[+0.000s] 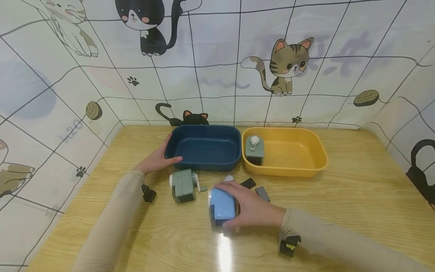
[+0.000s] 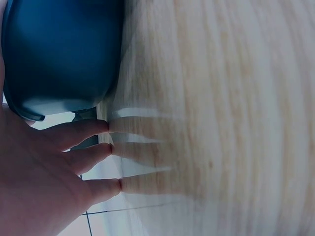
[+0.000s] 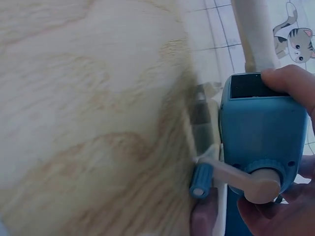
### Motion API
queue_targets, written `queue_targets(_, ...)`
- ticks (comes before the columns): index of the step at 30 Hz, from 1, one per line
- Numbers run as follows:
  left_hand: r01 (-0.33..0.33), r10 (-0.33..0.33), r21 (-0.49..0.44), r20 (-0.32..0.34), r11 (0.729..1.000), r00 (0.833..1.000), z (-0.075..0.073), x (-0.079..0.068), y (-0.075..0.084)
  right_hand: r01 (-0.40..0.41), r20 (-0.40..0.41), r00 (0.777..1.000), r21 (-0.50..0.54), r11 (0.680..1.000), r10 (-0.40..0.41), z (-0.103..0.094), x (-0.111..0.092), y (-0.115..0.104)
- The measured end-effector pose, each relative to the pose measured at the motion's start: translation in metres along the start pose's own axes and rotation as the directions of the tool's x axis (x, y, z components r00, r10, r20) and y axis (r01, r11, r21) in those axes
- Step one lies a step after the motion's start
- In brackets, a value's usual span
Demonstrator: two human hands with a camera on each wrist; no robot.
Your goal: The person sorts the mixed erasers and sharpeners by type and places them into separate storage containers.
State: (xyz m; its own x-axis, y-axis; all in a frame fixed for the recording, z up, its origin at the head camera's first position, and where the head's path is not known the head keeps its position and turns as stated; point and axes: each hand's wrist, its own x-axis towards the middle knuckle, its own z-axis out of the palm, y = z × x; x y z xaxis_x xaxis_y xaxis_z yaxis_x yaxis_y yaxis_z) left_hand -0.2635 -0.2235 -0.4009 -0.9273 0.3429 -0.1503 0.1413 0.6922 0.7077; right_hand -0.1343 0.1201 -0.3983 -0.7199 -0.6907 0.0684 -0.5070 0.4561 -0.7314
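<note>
Left hand (image 1: 158, 156) with fingers straight and spread, touching the left end of navy tray (image 1: 204, 165), green crank sharpener (image 1: 183, 184) before this tray, blue crank sharpener (image 1: 222, 204) – gripped between thumb and fingers of right hand (image 1: 254, 209) – slightly nearer, yellow tray (image 1: 289, 172) behind, containing grey-green sharpener (image 1: 254, 152).

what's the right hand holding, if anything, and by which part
The right hand holds the blue crank sharpener across its ends: thumb at the end with the dark panel, fingers at the opposite end.
</note>
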Motion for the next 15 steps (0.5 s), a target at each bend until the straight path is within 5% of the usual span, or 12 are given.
queue_targets(15, -0.013, 0.013, 0.021, -0.002, 1.000, 1.000, 0.000, 0.001, -0.001, 0.025, -0.081, 0.997, 0.059, 0.998, -0.020, -0.016, 0.000, -0.008)
